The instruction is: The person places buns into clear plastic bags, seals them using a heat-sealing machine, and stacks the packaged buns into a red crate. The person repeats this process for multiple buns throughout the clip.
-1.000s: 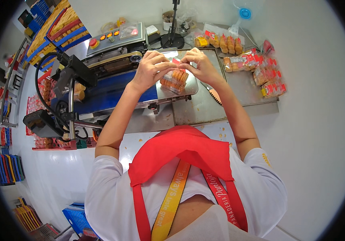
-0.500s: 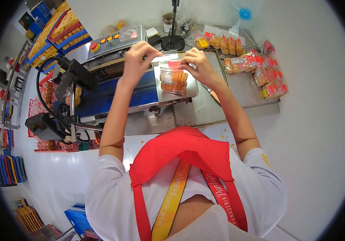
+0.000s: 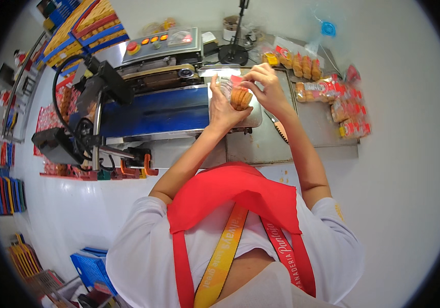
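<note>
A clear plastic bag of round golden biscuits [image 3: 240, 98] with a red label stands at the right end of the blue conveyor belt [image 3: 153, 114]. My left hand [image 3: 224, 109] is wrapped around the near left side of the bag, its thumb and fingers closed on it. With fingers pinched together, my right hand [image 3: 267, 86] holds the upper right part of the same bag. The bag's lower left part is hidden behind my left hand.
Filled bags [image 3: 310, 91] lie in rows on the metal table at the right. A tool with a serrated edge [image 3: 277, 127] rests near my right forearm. Left of the belt stands a black device on a metal post [image 3: 97, 131]. A control panel [image 3: 161, 43] is behind the belt.
My left hand has come down from the bag's top to wrap around its side. My right hand still pinches the upper part. The bag has turned and tilted.
</note>
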Demonstrator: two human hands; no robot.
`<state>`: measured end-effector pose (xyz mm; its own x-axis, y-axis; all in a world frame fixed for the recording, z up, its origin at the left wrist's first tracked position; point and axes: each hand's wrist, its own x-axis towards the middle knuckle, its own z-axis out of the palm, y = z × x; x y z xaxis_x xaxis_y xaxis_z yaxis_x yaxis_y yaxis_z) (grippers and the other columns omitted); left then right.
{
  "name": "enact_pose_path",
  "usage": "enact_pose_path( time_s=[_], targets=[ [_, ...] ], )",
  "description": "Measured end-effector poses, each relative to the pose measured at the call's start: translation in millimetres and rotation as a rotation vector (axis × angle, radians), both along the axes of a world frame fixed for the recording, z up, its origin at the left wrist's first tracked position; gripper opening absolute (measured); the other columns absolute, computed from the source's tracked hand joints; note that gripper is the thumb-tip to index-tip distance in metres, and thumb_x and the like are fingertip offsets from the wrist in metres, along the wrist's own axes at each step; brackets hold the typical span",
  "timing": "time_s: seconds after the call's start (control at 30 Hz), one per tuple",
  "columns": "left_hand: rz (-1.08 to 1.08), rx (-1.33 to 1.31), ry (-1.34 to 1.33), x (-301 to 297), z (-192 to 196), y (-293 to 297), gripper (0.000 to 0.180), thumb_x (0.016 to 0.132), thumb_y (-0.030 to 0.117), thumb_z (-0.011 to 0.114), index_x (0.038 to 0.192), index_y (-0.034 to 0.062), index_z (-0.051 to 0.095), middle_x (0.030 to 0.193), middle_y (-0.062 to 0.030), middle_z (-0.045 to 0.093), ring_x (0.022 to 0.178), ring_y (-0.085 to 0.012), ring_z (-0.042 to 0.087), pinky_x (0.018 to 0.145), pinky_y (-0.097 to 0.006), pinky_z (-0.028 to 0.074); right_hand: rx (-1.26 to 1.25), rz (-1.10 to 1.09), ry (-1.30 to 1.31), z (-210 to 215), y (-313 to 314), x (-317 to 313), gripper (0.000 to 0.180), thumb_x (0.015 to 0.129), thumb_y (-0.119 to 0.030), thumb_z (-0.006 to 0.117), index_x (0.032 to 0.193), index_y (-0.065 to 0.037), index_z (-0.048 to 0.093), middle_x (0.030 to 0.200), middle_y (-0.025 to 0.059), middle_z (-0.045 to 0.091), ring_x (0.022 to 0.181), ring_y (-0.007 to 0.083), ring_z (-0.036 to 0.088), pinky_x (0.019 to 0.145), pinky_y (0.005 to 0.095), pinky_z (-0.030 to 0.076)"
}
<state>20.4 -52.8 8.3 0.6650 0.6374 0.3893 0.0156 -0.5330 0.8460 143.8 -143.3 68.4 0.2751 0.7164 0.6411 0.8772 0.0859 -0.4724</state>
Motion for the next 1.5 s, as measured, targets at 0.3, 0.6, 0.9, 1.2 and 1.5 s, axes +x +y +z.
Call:
enact_pose_path(
  time_s=[0.3, 0.6, 0.9, 1.2, 1.5],
  targets=[
    [0.060, 0.262, -0.215, 15.7, -53.5, 13.7, 0.109, 0.067, 0.022, 0.079, 0.141, -0.0026, 0.003, 0.133, -0.0272, 0.027, 0.124, -0.0389, 0.034, 0.106, -0.040, 0.030, -0.068, -0.079, 0.302, -84.2, 5.0, -12.2, 0.069, 0.088, -0.019, 0.063, 0.139, 0.004, 0.022, 0.141, 0.0182, 0.025, 0.130, 0.0279, 0.032, 0.105, 0.0351, 0.034],
    [-0.105, -0.019, -0.342, 23.4, -56.0, 36.6, 0.067, 0.092, 0.019, 0.052, 0.142, -0.0070, 0.017, 0.128, -0.0283, 0.043, 0.120, -0.0403, 0.045, 0.102, -0.040, 0.036, -0.044, -0.160, 0.182, -87.2, 14.0, -5.1, 0.046, 0.100, -0.020, 0.038, 0.141, 0.001, 0.033, 0.140, 0.0214, 0.039, 0.130, 0.0333, 0.037, 0.107, 0.0384, 0.029],
    [0.195, 0.175, -0.348, -4.7, -5.0, 31.9, 0.019, 0.084, 0.012, 0.060, 0.100, 0.0017, 0.065, 0.094, -0.0119, 0.060, 0.084, -0.0290, 0.062, 0.072, -0.036, 0.051, 0.194, -0.375, -0.030, -45.0, 15.4, -42.8, 0.021, 0.092, -0.013, 0.057, 0.103, 0.002, 0.067, 0.087, 0.0124, 0.065, 0.076, 0.0223, 0.063, 0.069, 0.0325, 0.050],
    [0.211, 0.151, -0.335, 16.1, -4.3, 50.8, 0.012, 0.077, 0.012, 0.064, 0.083, 0.0041, 0.069, 0.082, -0.0138, 0.065, 0.078, -0.0301, 0.064, 0.070, -0.037, 0.051, 0.171, -0.259, 0.415, -47.8, 25.6, -7.8, 0.017, 0.091, -0.008, 0.058, 0.095, 0.005, 0.068, 0.085, 0.0096, 0.068, 0.075, 0.0148, 0.064, 0.069, 0.0288, 0.053],
    [-0.124, -0.048, -0.214, -11.5, 0.8, 77.2, 0.014, 0.076, 0.015, 0.073, 0.086, 0.0042, 0.072, 0.099, -0.0120, 0.068, 0.090, -0.0177, 0.064, 0.078, -0.032, 0.050, 0.085, -0.195, 0.511, -48.3, 12.5, -6.9, 0.011, 0.087, -0.008, 0.061, 0.090, 0.001, 0.067, 0.094, 0.0069, 0.066, 0.084, 0.0131, 0.061, 0.074, 0.0269, 0.049]
  ],
)
